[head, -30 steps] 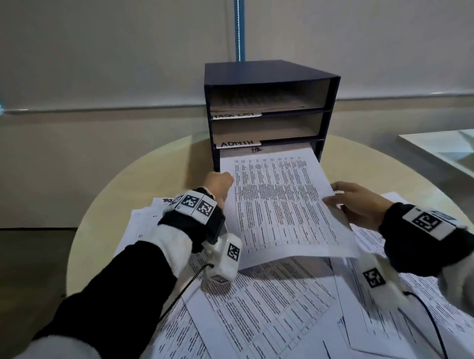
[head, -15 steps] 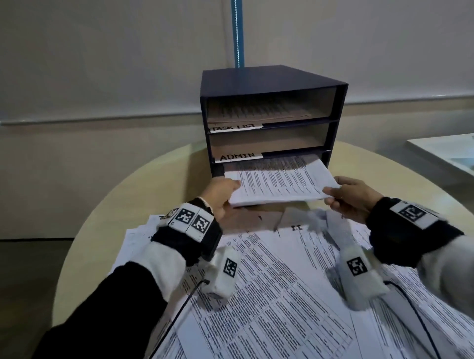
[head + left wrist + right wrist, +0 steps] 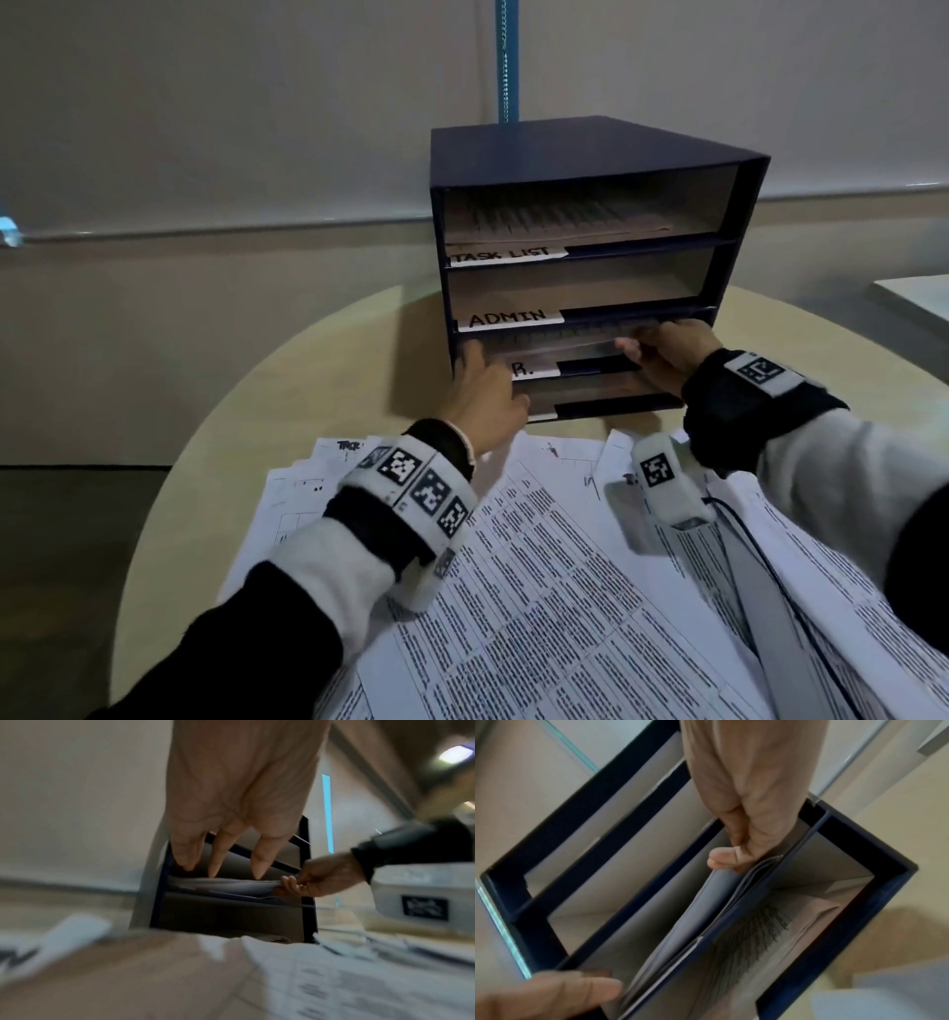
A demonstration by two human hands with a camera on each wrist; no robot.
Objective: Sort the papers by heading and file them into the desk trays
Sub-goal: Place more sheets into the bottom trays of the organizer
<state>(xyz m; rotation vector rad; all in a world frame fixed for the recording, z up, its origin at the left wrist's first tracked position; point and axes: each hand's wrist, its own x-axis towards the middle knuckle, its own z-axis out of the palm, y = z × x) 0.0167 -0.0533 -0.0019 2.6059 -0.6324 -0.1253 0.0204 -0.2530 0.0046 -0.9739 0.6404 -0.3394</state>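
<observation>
A dark blue tray unit (image 3: 590,149) stands at the table's far side, with shelves labelled TASK LIST, ADMIN and one ending in "R.". A printed sheet (image 3: 565,342) lies almost fully inside the third shelf. My left hand (image 3: 482,395) is at that shelf's left front, its straight fingers (image 3: 213,870) touching the sheet's near edge (image 3: 231,885). At the sheet's right corner my right hand (image 3: 662,349) pinches it between thumb and fingers (image 3: 731,862). Loose printed papers (image 3: 565,591) cover the table in front of me. The top shelf holds papers (image 3: 554,221).
The round wooden table (image 3: 308,390) ends close behind the unit, near a wall. A white surface (image 3: 919,298) sits at far right. A blue pole (image 3: 508,56) rises behind the unit. The bottom shelf (image 3: 770,933) holds printed sheets.
The sheet has slid from mostly outside to almost fully inside the third shelf. Both hands moved forward with it up to the unit's front.
</observation>
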